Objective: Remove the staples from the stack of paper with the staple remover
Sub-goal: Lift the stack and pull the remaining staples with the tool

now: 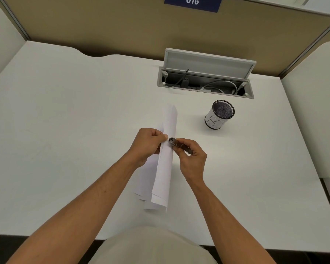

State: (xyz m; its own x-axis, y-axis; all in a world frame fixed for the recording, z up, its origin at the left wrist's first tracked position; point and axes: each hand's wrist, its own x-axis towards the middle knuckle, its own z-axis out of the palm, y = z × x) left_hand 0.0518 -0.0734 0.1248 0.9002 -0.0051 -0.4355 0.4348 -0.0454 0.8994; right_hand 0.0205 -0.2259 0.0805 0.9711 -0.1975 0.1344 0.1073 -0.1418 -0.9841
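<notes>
Paper [165, 159] lies folded lengthwise near the middle of the desk [65, 111], its upper part lifted. Left hand [148, 144] pinches its left edge, fingers curled. Right hand [191, 159] grips the remover [176, 143], whose metal tip touches the sheet's right edge. A cup [219, 115] stands well apart.

bare forearms, beige top [152, 246]

Bright, even overhead light, soft faint shadows, sharp focus, wide-angle bowing at edges.
</notes>
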